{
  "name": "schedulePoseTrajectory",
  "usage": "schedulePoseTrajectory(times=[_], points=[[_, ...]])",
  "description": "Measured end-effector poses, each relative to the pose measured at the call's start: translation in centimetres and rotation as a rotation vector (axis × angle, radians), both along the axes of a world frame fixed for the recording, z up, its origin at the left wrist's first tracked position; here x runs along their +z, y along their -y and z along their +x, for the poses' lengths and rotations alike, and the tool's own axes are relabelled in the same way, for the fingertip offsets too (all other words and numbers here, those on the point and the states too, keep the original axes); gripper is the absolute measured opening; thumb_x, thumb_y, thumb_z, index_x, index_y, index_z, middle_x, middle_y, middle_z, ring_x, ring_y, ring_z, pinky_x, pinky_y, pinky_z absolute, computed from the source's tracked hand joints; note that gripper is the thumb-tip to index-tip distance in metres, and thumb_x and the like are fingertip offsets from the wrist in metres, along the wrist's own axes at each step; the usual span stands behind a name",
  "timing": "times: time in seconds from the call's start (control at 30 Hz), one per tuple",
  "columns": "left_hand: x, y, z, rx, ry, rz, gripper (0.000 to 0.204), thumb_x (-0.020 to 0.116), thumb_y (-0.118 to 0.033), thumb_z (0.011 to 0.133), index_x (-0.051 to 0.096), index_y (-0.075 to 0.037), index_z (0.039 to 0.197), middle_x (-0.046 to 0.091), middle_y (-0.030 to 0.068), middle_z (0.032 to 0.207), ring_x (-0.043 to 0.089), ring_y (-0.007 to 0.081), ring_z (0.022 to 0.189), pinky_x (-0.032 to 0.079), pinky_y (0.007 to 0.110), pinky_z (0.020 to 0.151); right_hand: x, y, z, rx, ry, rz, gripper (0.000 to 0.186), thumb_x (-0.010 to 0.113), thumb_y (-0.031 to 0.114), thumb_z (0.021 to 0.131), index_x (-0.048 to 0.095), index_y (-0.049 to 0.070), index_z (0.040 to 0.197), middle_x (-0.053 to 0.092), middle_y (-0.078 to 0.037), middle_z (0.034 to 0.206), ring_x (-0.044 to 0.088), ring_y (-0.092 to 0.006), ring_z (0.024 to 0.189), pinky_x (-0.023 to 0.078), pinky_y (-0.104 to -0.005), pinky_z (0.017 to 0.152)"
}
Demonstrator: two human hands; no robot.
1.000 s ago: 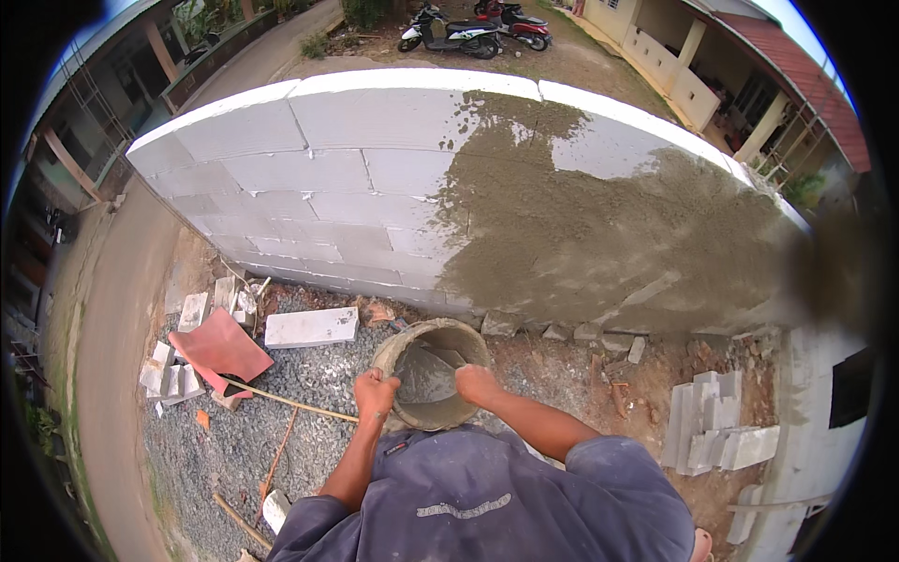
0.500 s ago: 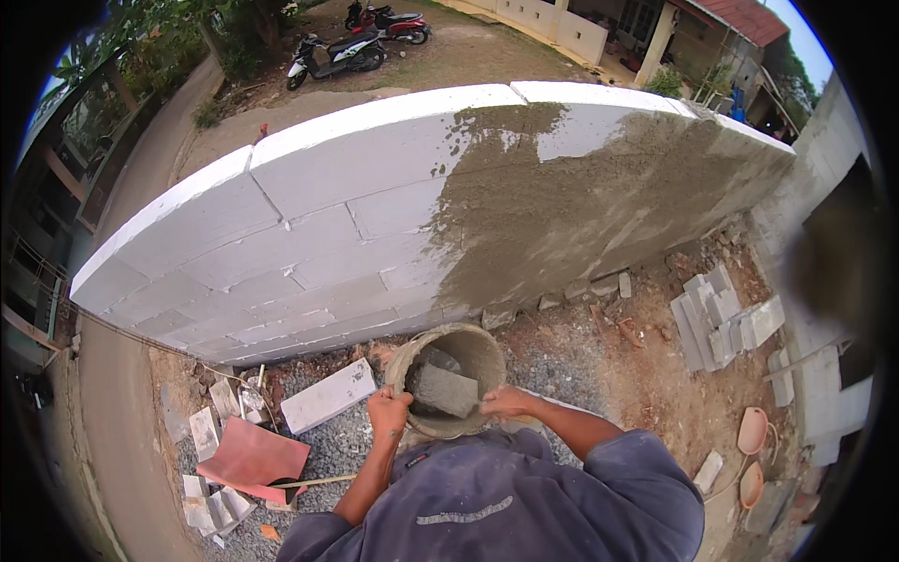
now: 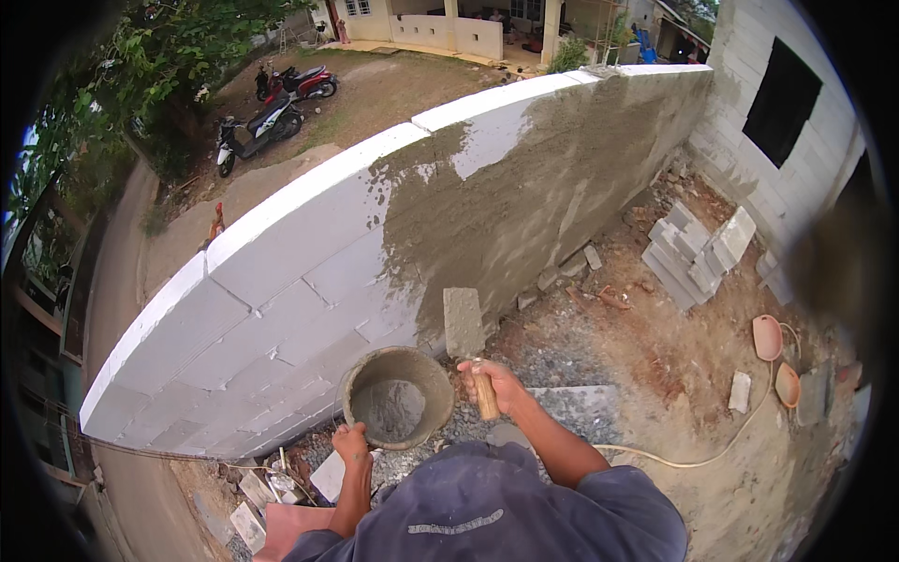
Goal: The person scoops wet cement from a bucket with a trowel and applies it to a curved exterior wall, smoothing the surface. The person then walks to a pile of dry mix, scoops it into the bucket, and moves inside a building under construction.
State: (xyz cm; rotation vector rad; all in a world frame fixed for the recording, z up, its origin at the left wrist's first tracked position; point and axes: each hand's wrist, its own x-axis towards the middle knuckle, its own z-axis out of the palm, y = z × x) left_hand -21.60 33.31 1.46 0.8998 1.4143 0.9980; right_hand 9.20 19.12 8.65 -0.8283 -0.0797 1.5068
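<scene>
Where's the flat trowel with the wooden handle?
In the head view, the trowel is in the right hand, just right of the bucket, its blade pointing toward the wall.

1. Right hand (image 3: 499, 386) hides part of the trowel's handle (image 3: 485, 398).
2. Left hand (image 3: 352, 444) covers some of the bucket's rim (image 3: 448, 384).
3. Lower edge cuts off pink sheet (image 3: 287, 529) and shirt (image 3: 468, 501).
4. Dark blur (image 3: 829, 267) masks part of the right side.

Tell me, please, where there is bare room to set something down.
Sandy ground lies mostly bare between the stacked blocks and pale hose, and below that hose, beside the dark shirt. Lower left of the bucket, block pieces and a pink sheet crowd together.
</scene>
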Motion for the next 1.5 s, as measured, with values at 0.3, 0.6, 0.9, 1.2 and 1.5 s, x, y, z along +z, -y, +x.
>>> schedulePoseTrajectory(times=[0.3,0.6,0.9,1.2,1.5], points=[[4.4,2.2,-2.4,0.084,-0.037,-0.034,0.032,0.060,0.008,0.058,0.034,-0.011,0.061,0.033,-0.0025,0.064,0.037,0.0126,0.057,0.035,0.029,0.053,15.0,-1.1,17.9,-1.314,0.467,0.263,0.039,0.056,0.008,0.086,0.044,0.003,0.123,0.053,-0.005,0.078,0.053,-0.0131,0.063,0.047,-0.0296,0.055],[3.9,3.6,-5.7,0.203,-0.094,-0.050,0.037,0.059,0.009,0.059,0.030,-0.012,0.060,0.031,-0.0021,0.060,0.031,0.0121,0.053,0.033,0.030,0.049,11.8,-11.0,23.3,-1.527,0.873,-0.764,0.046,0.060,0.023,0.081,0.045,-0.001,0.117,0.057,-0.022,0.100,0.059,-0.0380,0.087,0.048,-0.0486,0.070],[3.2,3.5,-4.6,0.187,-0.125,-0.012,0.037,0.059,0.010,0.059,0.029,-0.013,0.059,0.034,-0.0026,0.058,0.031,0.0098,0.051,0.029,0.029,0.048,-1.7,-8.4,-5.4,0.161,1.526,-0.267,0.060,0.062,0.031,0.076,0.045,0.002,0.126,0.061,-0.028,0.098,0.060,-0.0422,0.091,0.046,-0.0476,0.077],[5.0,1.6,0.6,-0.127,-0.238,0.095,0.036,0.061,0.004,0.058,0.028,-0.012,0.055,0.029,-0.0058,0.057,0.028,0.0072,0.054,0.023,0.026,0.048,-7.3,-5.1,-7.7,0.952,1.823,-0.180,0.032,0.059,0.020,0.079,0.060,0.001,0.105,0.064,-0.021,0.097,0.062,-0.0384,0.092,0.050,-0.0469,0.073],[3.9,0.7,4.1,-0.285,-0.183,0.123,0.035,0.062,0.003,0.057,0.030,-0.011,0.056,0.033,-0.0051,0.058,0.028,0.0079,0.054,0.025,0.028,0.047,-9.5,-3.9,-6.5,1.126,0.690,-0.272,0.029,0.064,0.025,0.076,0.062,0.008,0.099,0.058,-0.002,0.067,0.058,-0.0155,0.058,0.049,-0.0314,0.050]])
